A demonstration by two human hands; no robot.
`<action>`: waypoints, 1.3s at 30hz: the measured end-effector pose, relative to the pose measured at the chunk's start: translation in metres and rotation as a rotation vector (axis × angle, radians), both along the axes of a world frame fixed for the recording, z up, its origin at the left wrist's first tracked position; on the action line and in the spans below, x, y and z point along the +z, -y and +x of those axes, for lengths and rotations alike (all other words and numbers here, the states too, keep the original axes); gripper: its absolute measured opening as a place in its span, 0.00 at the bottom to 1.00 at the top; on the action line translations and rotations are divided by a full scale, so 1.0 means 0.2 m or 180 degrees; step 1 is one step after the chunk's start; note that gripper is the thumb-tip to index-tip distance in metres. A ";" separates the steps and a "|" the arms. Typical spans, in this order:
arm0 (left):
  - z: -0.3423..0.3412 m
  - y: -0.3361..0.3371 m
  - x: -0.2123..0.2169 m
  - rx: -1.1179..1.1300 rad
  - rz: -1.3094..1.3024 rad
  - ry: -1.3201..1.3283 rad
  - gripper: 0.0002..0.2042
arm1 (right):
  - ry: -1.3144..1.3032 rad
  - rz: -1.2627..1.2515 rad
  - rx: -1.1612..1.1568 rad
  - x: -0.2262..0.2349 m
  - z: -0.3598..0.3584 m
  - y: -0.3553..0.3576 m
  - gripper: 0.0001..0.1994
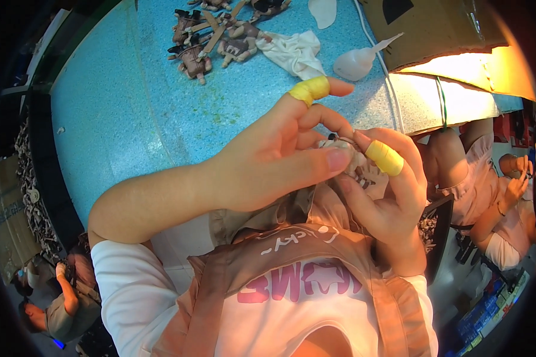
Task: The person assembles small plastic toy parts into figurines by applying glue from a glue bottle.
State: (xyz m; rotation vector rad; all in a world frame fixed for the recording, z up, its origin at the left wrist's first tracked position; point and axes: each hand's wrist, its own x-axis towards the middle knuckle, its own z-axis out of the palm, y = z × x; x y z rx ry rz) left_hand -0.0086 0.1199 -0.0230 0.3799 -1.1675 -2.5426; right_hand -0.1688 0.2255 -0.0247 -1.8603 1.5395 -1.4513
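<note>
- Left hand [265, 149] and right hand [402, 199] pinch a small figure [357, 163] between them.
- Light, even pressure from both sides probably stops it twisting or slipping.

The figurine [358, 168] I hold looks like smooth plastic; my finger tape [385, 157] is matt and ridged. I see a squeeze bottle [355, 63] of translucent plastic, crumpled cloth [290, 53], bare wooden sticks [213, 39], a matt cardboard box [432, 30] and a smooth, speckled tabletop [119, 119]; my apron [205, 303] is creased, matt fabric
</note>
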 end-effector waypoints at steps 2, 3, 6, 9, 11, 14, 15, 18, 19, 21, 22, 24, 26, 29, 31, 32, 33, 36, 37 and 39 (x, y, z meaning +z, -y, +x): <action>0.00 0.02 0.00 -0.0256 -0.0102 0.0050 0.32 | -0.0246 -0.0108 -0.0064 -0.01 0.01 0.00 0.23; 0.01 0.02 0.00 -0.0236 -0.0099 0.0081 0.32 | -0.0206 -0.0163 -0.0028 -0.02 0.01 0.01 0.23; 0.00 0.01 -0.01 -0.0280 0.0021 -0.0081 0.32 | -0.0187 -0.0085 -0.0147 0.00 0.02 0.00 0.23; -0.01 0.00 -0.02 -0.0178 -0.0077 -0.0118 0.33 | -0.0237 -0.0182 -0.0171 -0.03 0.02 0.02 0.23; 0.00 0.00 -0.03 -0.0201 -0.0092 -0.0160 0.33 | -0.0367 -0.0274 -0.0158 -0.02 0.02 0.02 0.23; 0.00 0.00 -0.03 -0.0225 -0.0072 -0.0180 0.32 | -0.0546 -0.0396 -0.0170 -0.02 0.03 0.03 0.23; 0.00 0.00 -0.04 -0.0219 -0.0070 -0.0173 0.32 | -0.0598 -0.0424 -0.0194 -0.02 0.03 0.03 0.22; 0.01 -0.01 -0.05 -0.0155 -0.0243 -0.0167 0.31 | -0.0613 -0.0387 -0.0209 -0.03 0.04 0.02 0.22; 0.01 -0.02 -0.05 -0.0137 -0.0257 -0.0182 0.30 | -0.0606 -0.0378 -0.0201 -0.03 0.05 0.02 0.22; 0.01 -0.03 -0.06 -0.0113 -0.0259 -0.0190 0.29 | -0.0492 -0.0374 -0.0186 -0.04 0.05 0.02 0.23; 0.01 -0.03 -0.06 -0.0069 -0.0310 -0.0284 0.29 | -0.0493 -0.0373 -0.0180 -0.04 0.05 0.02 0.23; 0.01 -0.05 -0.09 -0.0016 -0.0360 -0.0376 0.29 | -0.0381 -0.0244 -0.0109 -0.03 0.05 0.01 0.23; 0.00 -0.06 -0.11 0.0313 -0.1390 -0.0674 0.29 | -0.0336 -0.0411 -0.0051 -0.05 0.04 0.01 0.22; 0.00 -0.05 -0.09 0.0447 -0.2137 -0.0641 0.28 | -0.0424 -0.0600 0.0023 -0.06 0.03 0.01 0.21; 0.00 -0.02 -0.10 0.0542 -0.2539 -0.0633 0.27 | -0.0567 -0.0619 0.0029 -0.03 0.02 0.01 0.21; -0.01 -0.01 -0.10 0.0629 -0.2950 -0.0630 0.26 | -0.0468 -0.0304 0.0112 0.01 0.02 0.00 0.19; -0.01 0.01 -0.09 0.0630 -0.2940 -0.0630 0.26 | -0.0370 0.0012 0.0193 0.03 0.02 -0.01 0.16; -0.02 0.02 -0.07 0.0820 -0.3738 -0.0668 0.24 | -0.0067 0.0193 0.0273 0.02 0.02 -0.03 0.15; -0.02 0.02 -0.06 0.0888 -0.3868 -0.0549 0.24 | -0.0067 0.0199 0.0271 0.01 0.03 -0.03 0.15; -0.01 0.00 -0.05 0.0954 -0.3991 -0.0427 0.23 | 0.0382 -0.0148 0.0053 -0.03 0.06 -0.01 0.13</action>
